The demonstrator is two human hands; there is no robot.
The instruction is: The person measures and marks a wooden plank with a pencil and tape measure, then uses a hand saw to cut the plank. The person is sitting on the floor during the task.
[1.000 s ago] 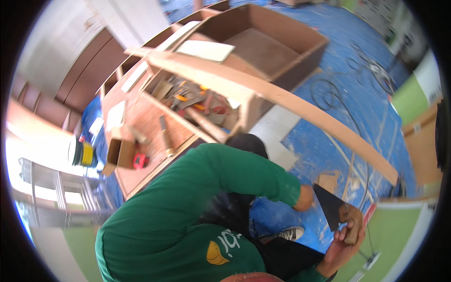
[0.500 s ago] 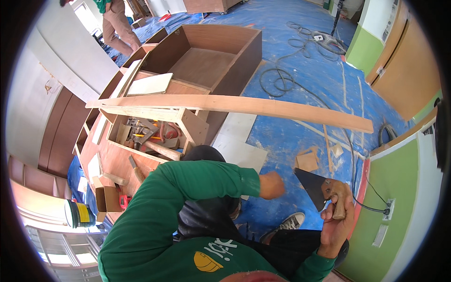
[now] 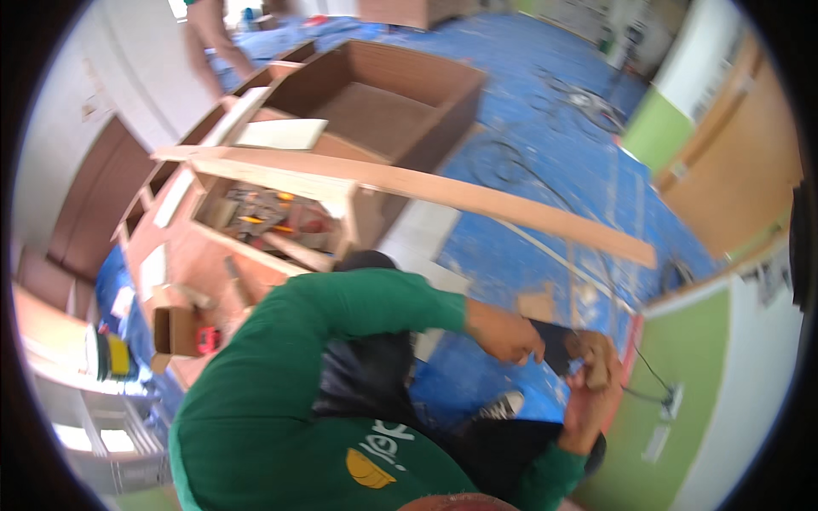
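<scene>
My right hand is closed round the wooden handle of a handsaw. Its dark blade is seen foreshortened and points to the left. My left hand has its fingers curled and sits right at the blade's left edge. Blur hides whether it touches the blade and what, if anything, is in its fingers. Below the hands is a sneaker on blue sheeting. A flat piece of wood lies just beyond the blade.
A long board rests across a wooden toolbox and reaches over the blue-sheeted floor. An open brown cabinet lies behind it. Cords trail at the right, near a green wall. A person stands far left.
My left hand has come rightward to the saw blade. The saw in my right hand has shifted slightly left in view. The whole view has turned a little and blurred.
</scene>
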